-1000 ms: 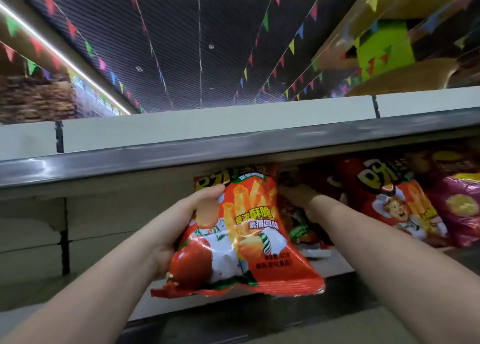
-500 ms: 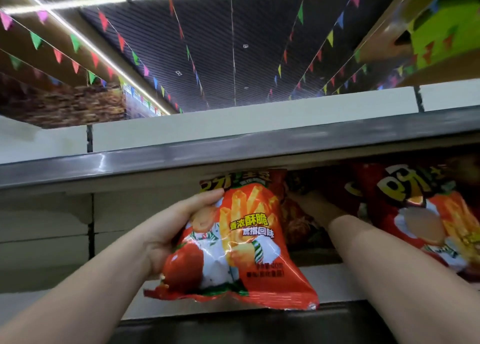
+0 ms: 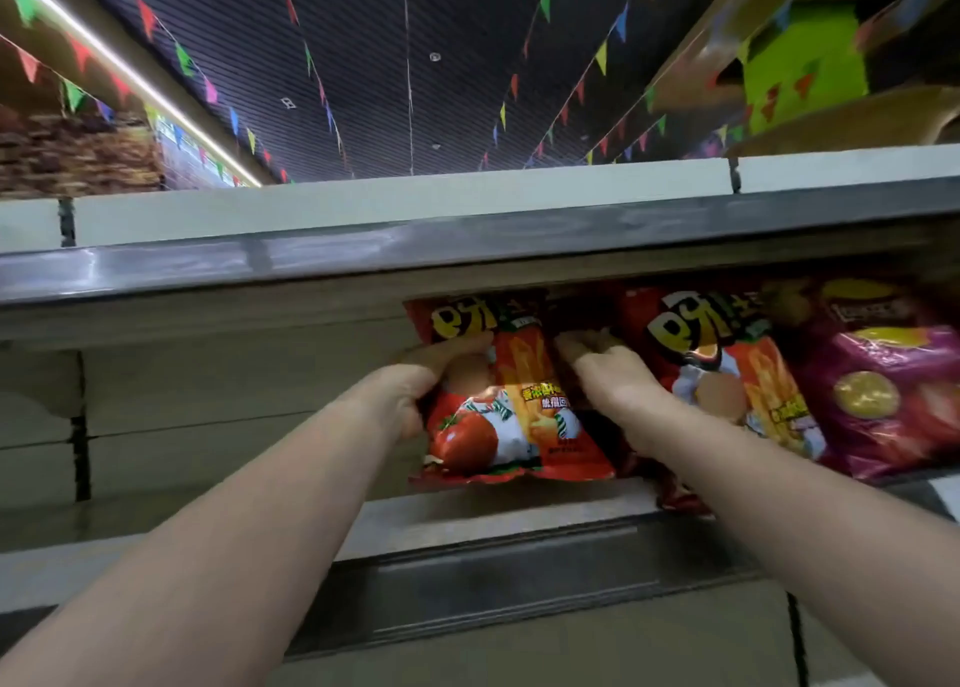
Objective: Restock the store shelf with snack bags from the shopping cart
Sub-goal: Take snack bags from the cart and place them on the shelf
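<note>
Both hands are raised to the shelf opening. Left hand [image 3: 415, 390] grips the red snack bag [image 3: 511, 400] along its left edge: the fingers curl over the front of the bag near its upper left, and the palm lies against the side. Right hand [image 3: 610, 374] is pushed in just to the right of that bag, fingers curled and bent inward behind the bag's right edge; whether they pinch the bag or only press against packaging behind it cannot be determined, because the fingertips are hidden.

Bag position: upright, tilted slightly, within the opening between the lower shelf board [image 3: 467, 517] and the upper shelf edge [image 3: 363, 260]. Its bottom seam sits at or just above the front of the lower board; contact cannot be confirmed. Its top reaches the underside of the upper shelf.

Adjacent stock: a second red bag [image 3: 727, 369] of the same design stands to the right, beside the right wrist. A purple bag [image 3: 893, 395] stands further right, touching or overlapping the second red bag. A dark red package [image 3: 680, 499] shows low down below the right forearm.

Left of the held bag, the shelf back panel [image 3: 234, 406] is exposed. Above the shelving, strings of coloured pennants [image 3: 602, 57] cross a dark ceiling, and a light strip [image 3: 130, 70] runs along the left.
</note>
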Demonstrator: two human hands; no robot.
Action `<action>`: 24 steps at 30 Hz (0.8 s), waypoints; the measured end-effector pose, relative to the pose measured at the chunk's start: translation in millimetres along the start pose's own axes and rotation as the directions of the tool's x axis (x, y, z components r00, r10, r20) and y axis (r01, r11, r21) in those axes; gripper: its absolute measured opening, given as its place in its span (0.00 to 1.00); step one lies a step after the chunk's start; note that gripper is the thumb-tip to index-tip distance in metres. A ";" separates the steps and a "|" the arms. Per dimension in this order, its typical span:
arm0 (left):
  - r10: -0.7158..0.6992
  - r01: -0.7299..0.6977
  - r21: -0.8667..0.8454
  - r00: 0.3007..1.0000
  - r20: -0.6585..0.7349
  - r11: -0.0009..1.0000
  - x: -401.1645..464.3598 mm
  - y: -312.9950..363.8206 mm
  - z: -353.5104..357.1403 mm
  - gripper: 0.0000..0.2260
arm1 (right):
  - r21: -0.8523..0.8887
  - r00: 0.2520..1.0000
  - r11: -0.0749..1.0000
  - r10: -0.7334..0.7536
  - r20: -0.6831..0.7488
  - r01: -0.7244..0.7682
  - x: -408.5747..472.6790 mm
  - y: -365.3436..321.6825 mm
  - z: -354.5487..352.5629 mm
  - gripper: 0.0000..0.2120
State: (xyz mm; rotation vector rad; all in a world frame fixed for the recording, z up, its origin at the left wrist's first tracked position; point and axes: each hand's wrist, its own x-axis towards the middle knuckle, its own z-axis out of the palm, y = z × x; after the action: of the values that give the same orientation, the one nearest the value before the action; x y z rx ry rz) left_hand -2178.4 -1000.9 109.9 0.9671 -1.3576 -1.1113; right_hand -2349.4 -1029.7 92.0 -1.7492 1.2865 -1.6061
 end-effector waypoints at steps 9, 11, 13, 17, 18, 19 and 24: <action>0.057 -0.039 0.108 0.984 -0.168 0.993 32.4 -28.0 17.6 0.08 | -0.370 0.984 0.929 0.095 0.150 -0.033 -26.0 0.6 6.5 0.14; 0.059 -0.024 0.160 0.975 -0.215 0.987 35.0 -29.6 15.7 0.08 | -0.433 0.985 0.901 0.077 0.156 -0.002 -26.5 -0.7 10.3 0.17; 0.072 -0.032 0.184 0.975 -0.212 0.982 37.2 -30.2 14.2 0.09 | -0.469 0.988 0.883 0.053 0.145 0.022 -25.3 0.3 12.4 0.21; 0.040 -0.008 0.180 0.984 -0.174 0.984 33.5 -33.0 16.3 0.11 | -0.501 0.991 0.865 0.035 0.130 0.035 -24.5 5.4 15.5 0.29; 0.043 -0.009 0.186 0.983 -0.179 0.983 34.6 -33.5 16.2 0.16 | -0.502 0.991 0.864 0.031 0.127 0.037 -24.6 6.5 15.8 0.29; 0.044 -0.008 0.196 0.982 -0.184 0.981 35.9 -33.2 17.0 0.23 | -0.501 0.992 0.865 0.031 0.126 0.037 -24.9 7.1 15.6 0.30; 0.005 0.054 0.261 0.976 -0.219 0.964 35.0 -30.2 19.9 0.40 | -0.510 0.993 0.859 0.019 0.112 0.041 -28.2 4.2 14.6 0.30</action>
State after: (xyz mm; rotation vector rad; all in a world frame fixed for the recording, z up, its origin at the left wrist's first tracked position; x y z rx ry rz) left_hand -2202.5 -1039.9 89.1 1.2657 -1.3371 -0.8246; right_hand -2334.2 -1011.8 70.3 -2.1171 1.7661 -1.2080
